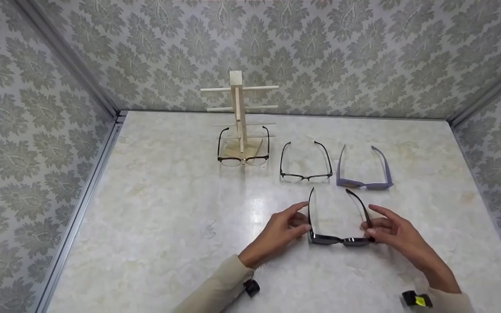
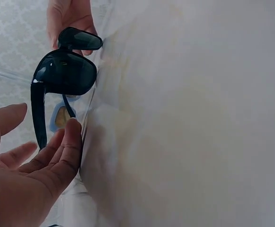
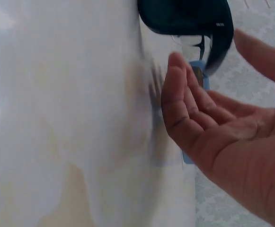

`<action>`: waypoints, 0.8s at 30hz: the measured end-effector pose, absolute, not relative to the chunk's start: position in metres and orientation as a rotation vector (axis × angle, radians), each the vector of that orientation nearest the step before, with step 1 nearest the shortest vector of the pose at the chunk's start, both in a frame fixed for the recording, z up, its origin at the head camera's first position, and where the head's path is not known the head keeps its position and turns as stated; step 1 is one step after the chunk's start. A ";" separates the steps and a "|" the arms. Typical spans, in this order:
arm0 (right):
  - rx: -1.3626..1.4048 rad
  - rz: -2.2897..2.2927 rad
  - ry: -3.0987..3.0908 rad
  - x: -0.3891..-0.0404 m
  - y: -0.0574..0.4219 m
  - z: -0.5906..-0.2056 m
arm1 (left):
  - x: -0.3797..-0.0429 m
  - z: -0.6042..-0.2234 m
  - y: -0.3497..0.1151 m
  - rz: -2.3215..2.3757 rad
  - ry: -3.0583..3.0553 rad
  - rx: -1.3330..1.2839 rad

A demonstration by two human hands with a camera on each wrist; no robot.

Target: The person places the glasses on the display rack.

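Damask-patterned walls (image 1: 255,34) close off the top and both sides of the frame, around a pale marbled table (image 1: 159,208) with a glossy sheen. Just left of centre, in the upper half, a wooden stand (image 1: 240,104) with horizontal pegs rises from its base. Brown-topped glasses (image 1: 244,160) sit low on it, their temples passing either side of the post, probably so that the post keeps them centred (whether a peg bears their weight, I cannot tell).

Right of centre lie black-rimmed glasses (image 1: 305,177) and, just beside them, purple glasses (image 1: 365,186). Both have temples unfolded and pointing toward the top, which likely makes them steady and easy to take by the sides.

Nearer the viewer, lower right of centre, are the black sunglasses (image 1: 341,241), lenses toward the person and temples spread. Between thumb and bent fingers, the right hand (image 1: 400,234) holds one temple near its hinge. At the other temple the left hand (image 1: 276,230) is half spread, fingers loosely bent and thumb alongside; whether it truly pinches, I cannot tell. Working from the sides presumably spares the lenses from fingerprints and keeps the frame level. Whether the sunglasses touch the table is unclear.
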State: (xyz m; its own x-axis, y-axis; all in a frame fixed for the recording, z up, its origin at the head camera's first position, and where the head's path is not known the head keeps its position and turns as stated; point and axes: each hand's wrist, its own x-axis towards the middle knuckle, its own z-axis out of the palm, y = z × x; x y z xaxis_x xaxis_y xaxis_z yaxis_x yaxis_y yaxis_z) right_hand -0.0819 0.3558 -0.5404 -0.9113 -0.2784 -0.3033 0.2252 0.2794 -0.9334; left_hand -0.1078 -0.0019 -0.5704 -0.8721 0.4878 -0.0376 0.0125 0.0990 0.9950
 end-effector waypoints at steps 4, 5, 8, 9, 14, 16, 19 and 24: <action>-0.136 -1.621 2.155 -0.077 0.359 -0.541 | -0.106 -0.569 -0.001 1.803 2.042 0.513; -0.160 -1.619 2.158 -0.076 0.359 -0.541 | -0.106 -0.569 -0.001 1.797 2.044 0.513; -0.224 -1.635 2.153 -0.074 0.360 -0.541 | -0.105 -0.568 0.001 1.798 2.032 0.500; -0.238 -1.638 2.153 -0.074 0.360 -0.541 | -0.105 -0.567 0.002 1.804 2.023 0.497; -0.286 -1.628 2.168 -0.072 0.359 -0.537 | -0.103 -0.564 0.001 1.835 1.989 0.495; -0.298 -1.625 2.180 -0.070 0.358 -0.535 | -0.102 -0.562 0.001 1.839 1.996 0.506; -0.305 -1.626 2.203 -0.069 0.355 -0.529 | -0.101 -0.557 -0.001 1.852 2.015 0.520; -0.313 -1.603 2.257 -0.070 0.346 -0.520 | -0.098 -0.548 -0.006 1.896 2.011 0.514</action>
State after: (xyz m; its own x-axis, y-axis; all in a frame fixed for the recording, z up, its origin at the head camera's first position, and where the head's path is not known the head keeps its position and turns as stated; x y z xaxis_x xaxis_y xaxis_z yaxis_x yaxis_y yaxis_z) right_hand -0.0702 0.3460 -0.5196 -0.9128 -0.3770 -0.1571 0.0241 0.3343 -0.9422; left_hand -0.0982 -0.0062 -0.5476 -0.8808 0.4734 0.0081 0.0359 0.0496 0.9981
